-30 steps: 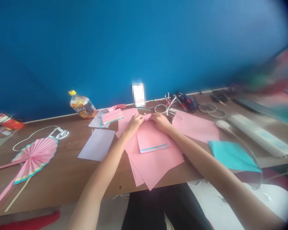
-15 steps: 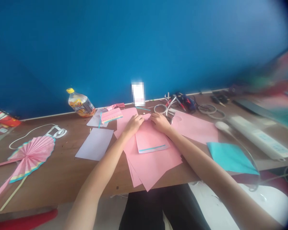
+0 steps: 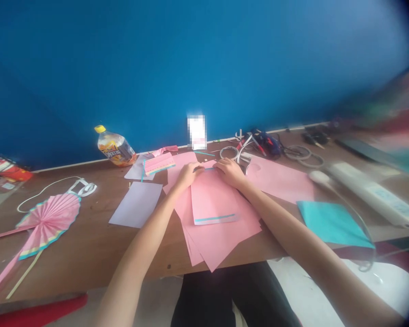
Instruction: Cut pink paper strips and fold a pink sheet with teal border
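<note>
A pink paper sheet [image 3: 213, 195] with a blue strip near its close edge lies over larger pink sheets [image 3: 213, 245]. At its far left corner, my left hand [image 3: 190, 175] has its fingers closed on the edge. My right hand [image 3: 230, 171] grips the far right corner with bent fingers. Between the two hands a second blue strip [image 3: 209, 169] runs along the far edge. My fingertips partly cover that edge, so any fold under them is hidden.
On the left lie a pleated pink fan [image 3: 49, 222] and a pale lilac sheet [image 3: 136, 204]. Behind stands a bottle with a yellow cap [image 3: 116, 147]. To the right are turquoise paper [image 3: 334, 223], a white power strip [image 3: 375, 193] and tape rolls [image 3: 229, 153].
A blue strip now shows at the sheet's far edge between my hands, where pink paper showed before. The near edge reaches slightly closer to me. Both hands stay at the far corners.
</note>
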Demonstrator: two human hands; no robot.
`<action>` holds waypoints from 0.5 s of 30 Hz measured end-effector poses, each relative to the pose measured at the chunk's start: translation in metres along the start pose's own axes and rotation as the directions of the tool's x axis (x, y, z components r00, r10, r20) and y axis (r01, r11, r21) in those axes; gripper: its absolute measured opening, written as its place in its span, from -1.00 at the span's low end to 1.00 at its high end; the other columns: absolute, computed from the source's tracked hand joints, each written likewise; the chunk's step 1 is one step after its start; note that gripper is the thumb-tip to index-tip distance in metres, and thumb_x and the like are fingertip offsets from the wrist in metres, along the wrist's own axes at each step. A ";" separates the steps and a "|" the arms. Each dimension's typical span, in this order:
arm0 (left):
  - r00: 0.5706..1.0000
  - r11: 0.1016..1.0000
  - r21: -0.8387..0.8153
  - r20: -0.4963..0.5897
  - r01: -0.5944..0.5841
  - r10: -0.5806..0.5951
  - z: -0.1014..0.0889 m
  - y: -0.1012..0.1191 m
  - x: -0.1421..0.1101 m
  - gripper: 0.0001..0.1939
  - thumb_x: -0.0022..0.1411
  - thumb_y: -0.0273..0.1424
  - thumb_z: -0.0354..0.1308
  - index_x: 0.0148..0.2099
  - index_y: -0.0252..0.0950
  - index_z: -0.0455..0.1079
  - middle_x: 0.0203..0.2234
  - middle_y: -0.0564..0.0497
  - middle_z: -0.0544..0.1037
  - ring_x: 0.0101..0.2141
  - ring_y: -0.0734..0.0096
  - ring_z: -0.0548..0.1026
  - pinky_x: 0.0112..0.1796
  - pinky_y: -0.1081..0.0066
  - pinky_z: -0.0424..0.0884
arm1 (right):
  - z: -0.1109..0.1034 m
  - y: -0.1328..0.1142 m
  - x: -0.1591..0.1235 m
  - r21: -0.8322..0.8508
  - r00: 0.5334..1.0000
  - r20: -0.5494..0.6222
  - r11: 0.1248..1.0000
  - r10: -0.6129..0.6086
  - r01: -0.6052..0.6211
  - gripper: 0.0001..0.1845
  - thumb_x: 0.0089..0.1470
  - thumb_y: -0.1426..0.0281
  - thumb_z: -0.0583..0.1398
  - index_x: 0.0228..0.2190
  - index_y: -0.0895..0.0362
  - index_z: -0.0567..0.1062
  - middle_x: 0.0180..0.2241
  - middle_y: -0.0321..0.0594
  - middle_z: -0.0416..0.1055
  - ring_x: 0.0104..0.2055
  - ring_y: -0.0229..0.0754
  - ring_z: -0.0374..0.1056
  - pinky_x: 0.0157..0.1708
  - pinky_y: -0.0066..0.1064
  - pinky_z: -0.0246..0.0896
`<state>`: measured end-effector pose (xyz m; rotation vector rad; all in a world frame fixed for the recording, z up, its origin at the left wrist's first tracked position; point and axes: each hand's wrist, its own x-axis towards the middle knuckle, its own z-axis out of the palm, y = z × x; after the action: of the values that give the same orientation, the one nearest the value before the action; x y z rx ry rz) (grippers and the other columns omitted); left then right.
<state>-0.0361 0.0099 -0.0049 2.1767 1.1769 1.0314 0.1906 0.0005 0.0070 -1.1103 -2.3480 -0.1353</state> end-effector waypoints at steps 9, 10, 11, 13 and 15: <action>0.996 0.987 0.142 0.064 -0.073 0.064 0.003 0.007 -0.002 -0.69 0.28 -0.16 0.06 -0.08 -0.19 0.49 -0.22 -0.08 0.53 -0.15 0.23 0.46 -0.12 0.30 0.35 | 0.003 0.004 0.000 0.011 1.000 0.013 1.000 -0.017 0.017 -0.73 0.17 0.50 0.06 -0.19 0.14 0.54 -0.27 -0.11 0.48 -0.20 -0.07 0.27 -0.18 -0.28 0.09; 0.996 0.990 0.124 0.062 -0.072 0.065 0.002 0.008 -0.002 -0.68 0.27 -0.15 0.06 -0.07 -0.19 0.48 -0.21 -0.08 0.53 -0.15 0.22 0.47 -0.12 0.29 0.35 | 0.003 0.003 0.000 0.005 1.000 0.008 1.000 -0.019 0.019 -0.72 0.18 0.50 0.05 -0.19 0.14 0.54 -0.28 -0.10 0.47 -0.21 -0.07 0.27 -0.19 -0.28 0.10; 0.997 0.993 0.093 0.053 -0.066 0.062 0.001 0.008 -0.002 -0.67 0.26 -0.14 0.08 -0.04 -0.20 0.47 -0.19 -0.08 0.53 -0.14 0.22 0.47 -0.10 0.29 0.35 | 0.002 0.002 0.000 0.000 1.000 -0.005 1.000 -0.015 0.015 -0.71 0.20 0.50 0.04 -0.19 0.14 0.54 -0.29 -0.10 0.47 -0.22 -0.07 0.27 -0.20 -0.29 0.10; 0.999 0.999 -0.010 0.011 -0.035 0.035 -0.001 0.008 -0.003 -0.58 0.19 -0.13 0.16 0.04 -0.20 0.41 -0.09 -0.11 0.51 -0.07 0.20 0.45 -0.05 0.29 0.33 | 0.000 0.001 -0.001 0.003 0.998 -0.063 1.000 0.020 -0.020 -0.69 0.23 0.47 0.01 -0.18 0.14 0.54 -0.30 -0.09 0.46 -0.23 -0.07 0.29 -0.22 -0.30 0.12; 0.998 0.985 -0.168 -0.055 0.025 -0.034 -0.004 0.007 -0.003 -0.41 0.07 -0.12 0.28 0.12 -0.24 0.34 0.00 -0.14 0.47 0.01 0.16 0.42 0.00 0.28 0.31 | -0.002 0.000 -0.003 0.039 0.984 -0.155 0.996 0.090 -0.085 -0.67 0.26 0.42 -0.01 -0.15 0.12 0.54 -0.28 -0.08 0.45 -0.20 -0.07 0.31 -0.23 -0.32 0.15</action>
<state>-0.0365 0.0034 0.0012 2.0062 1.1020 1.1451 0.1933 -0.0016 0.0075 -1.1425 -2.1519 -0.1473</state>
